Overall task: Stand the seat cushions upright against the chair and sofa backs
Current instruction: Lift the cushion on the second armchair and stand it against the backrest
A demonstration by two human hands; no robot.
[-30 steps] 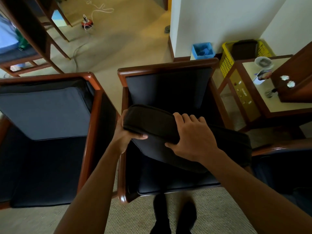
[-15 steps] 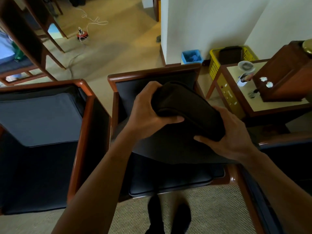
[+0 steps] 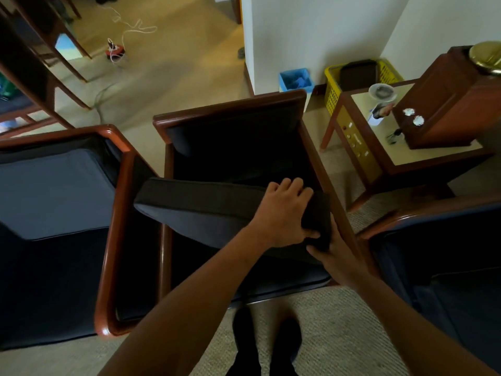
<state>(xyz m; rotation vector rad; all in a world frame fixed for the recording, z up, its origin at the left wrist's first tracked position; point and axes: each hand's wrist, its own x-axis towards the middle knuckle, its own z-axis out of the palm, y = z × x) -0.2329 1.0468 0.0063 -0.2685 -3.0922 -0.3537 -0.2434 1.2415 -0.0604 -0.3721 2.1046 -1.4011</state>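
Note:
A dark seat cushion [image 3: 206, 210] hangs lifted over the seat of the middle wooden armchair [image 3: 230, 107], lying crosswise with its left end above the left armrest. My left hand [image 3: 284, 213] grips the cushion's right end from above. My right hand [image 3: 336, 253] holds the same end from below, near the right armrest. The chair's dark back pad [image 3: 233, 137] is clear of the cushion. In the left armchair [image 3: 119, 202] a grey-blue cushion [image 3: 57, 191] leans upright against the back.
A third dark chair [image 3: 444, 267] stands at the right edge. Behind it is a wooden side table [image 3: 423, 158] with a cup, a wooden box and small items. A yellow basket [image 3: 360, 77] and a blue bin [image 3: 295, 78] sit by the wall. My feet stand on carpet.
The cushion has swung from a bunched, raised hold to a crosswise position. My left hand slid from its left part to its right end, next to my right hand.

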